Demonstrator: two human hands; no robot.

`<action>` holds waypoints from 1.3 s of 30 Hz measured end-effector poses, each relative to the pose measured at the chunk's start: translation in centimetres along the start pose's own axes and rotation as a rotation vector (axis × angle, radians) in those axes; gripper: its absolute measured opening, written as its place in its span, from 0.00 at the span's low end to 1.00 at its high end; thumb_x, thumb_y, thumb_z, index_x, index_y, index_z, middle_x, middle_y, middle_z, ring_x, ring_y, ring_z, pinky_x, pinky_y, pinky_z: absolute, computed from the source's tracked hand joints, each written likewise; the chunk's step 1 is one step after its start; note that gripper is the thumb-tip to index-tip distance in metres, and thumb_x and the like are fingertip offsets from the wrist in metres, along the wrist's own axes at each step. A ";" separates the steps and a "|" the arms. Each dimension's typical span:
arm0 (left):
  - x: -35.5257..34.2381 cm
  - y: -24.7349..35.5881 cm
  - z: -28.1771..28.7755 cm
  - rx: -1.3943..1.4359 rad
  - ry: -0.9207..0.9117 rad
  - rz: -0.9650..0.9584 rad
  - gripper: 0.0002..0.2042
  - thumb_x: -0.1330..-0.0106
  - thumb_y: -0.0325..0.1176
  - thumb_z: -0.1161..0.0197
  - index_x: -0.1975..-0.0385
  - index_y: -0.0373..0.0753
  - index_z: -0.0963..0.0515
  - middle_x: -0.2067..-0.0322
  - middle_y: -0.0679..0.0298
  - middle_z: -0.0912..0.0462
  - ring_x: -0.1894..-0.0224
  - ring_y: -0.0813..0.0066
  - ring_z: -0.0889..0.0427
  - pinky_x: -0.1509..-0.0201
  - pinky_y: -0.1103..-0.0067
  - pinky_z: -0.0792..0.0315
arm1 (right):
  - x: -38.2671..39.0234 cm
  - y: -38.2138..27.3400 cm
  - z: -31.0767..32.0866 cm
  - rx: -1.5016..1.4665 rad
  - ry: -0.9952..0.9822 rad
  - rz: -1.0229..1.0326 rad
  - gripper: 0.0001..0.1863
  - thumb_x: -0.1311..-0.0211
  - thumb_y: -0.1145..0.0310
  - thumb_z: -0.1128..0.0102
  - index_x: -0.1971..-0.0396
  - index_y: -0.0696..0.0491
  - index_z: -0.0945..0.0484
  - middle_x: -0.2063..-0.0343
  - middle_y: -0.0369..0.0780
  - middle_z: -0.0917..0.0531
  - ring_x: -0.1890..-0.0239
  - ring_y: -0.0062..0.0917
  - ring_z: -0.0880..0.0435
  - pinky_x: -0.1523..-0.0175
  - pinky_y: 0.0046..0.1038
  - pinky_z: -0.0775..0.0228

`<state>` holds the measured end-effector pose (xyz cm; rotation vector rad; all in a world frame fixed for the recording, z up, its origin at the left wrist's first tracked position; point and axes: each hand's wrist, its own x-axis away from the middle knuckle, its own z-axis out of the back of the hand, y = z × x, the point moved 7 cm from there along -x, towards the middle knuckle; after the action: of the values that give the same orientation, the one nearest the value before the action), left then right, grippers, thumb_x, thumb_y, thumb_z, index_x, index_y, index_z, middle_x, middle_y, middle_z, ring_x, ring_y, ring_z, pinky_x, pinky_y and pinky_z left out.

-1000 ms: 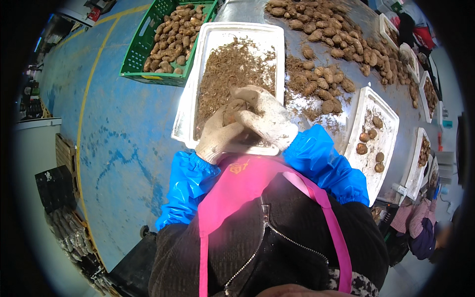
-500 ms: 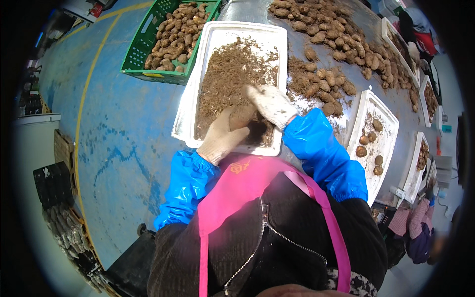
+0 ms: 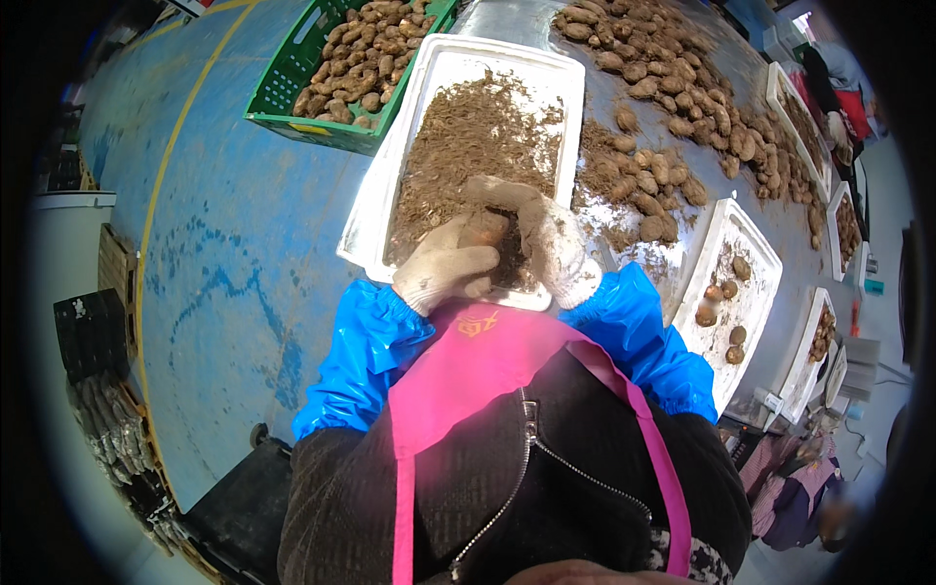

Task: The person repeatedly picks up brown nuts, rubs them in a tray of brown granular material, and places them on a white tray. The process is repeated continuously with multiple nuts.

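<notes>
Head view: two gloved hands in the middle of the scene, close together over one white tray. The left hand (image 3: 447, 265) is curled around a single brown tuber (image 3: 485, 230), holding it just above the tray's near end. The right hand (image 3: 546, 234) arches in from the right, fingers bent over the far side of that tuber; whether they touch it, one cannot tell. Beneath, the white tray (image 3: 575, 109) carries a thick spread of brown scraps (image 3: 458, 127). Far left, one green crate (image 3: 375, 144), loaded with tubers too many to count. Over to the right, a second tray (image 3: 753, 304), and the count there is six tubers! Beyond it, three more white trays (image 3: 799, 388). On the metal table (image 3: 598, 93), far right, a great heap (image 3: 673, 73), with one smaller cluster (image 3: 651, 180) nearer.
</notes>
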<state>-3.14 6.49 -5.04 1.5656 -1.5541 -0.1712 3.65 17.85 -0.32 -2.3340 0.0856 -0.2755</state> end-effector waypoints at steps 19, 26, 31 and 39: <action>1.0 3.7 -0.7 -0.956 0.309 -0.295 0.37 0.41 0.32 0.31 0.27 0.42 0.34 0.42 0.42 0.19 0.37 0.47 0.18 0.32 0.64 0.26 | -4.3 -1.2 6.5 1.008 0.313 -0.109 0.26 0.17 0.53 0.52 0.36 0.57 0.20 0.44 0.47 0.14 0.39 0.31 0.18 0.32 0.31 0.28; 0.2 3.1 0.6 -0.900 0.308 -0.287 0.48 0.38 0.35 0.34 0.18 0.37 0.54 0.41 0.36 0.20 0.39 0.42 0.17 0.33 0.64 0.25 | -1.6 1.1 2.8 0.673 0.208 -0.058 0.25 0.27 0.66 0.35 0.34 0.57 0.23 0.45 0.44 0.14 0.43 0.27 0.16 0.36 0.29 0.24; 0.6 4.2 0.0 -0.990 0.304 -0.404 0.51 0.38 0.38 0.32 0.19 0.34 0.58 0.42 0.32 0.21 0.38 0.38 0.18 0.34 0.62 0.26 | -2.2 -0.3 0.4 0.819 0.126 0.232 0.20 0.28 0.65 0.35 0.41 0.57 0.19 0.51 0.45 0.12 0.47 0.30 0.13 0.40 0.31 0.22; 1.0 4.0 -0.2 -1.057 0.301 -0.341 0.49 0.38 0.38 0.29 0.20 0.34 0.50 0.35 0.36 0.25 0.31 0.43 0.24 0.28 0.66 0.31 | -4.4 -3.0 4.1 1.240 0.460 -0.022 0.21 0.25 0.54 0.40 0.49 0.57 0.16 0.56 0.46 0.11 0.51 0.33 0.13 0.45 0.34 0.22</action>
<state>-5.70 6.51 -1.84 0.9065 -0.7079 -0.7678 0.20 23.44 -1.70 -1.0176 0.0792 -0.6475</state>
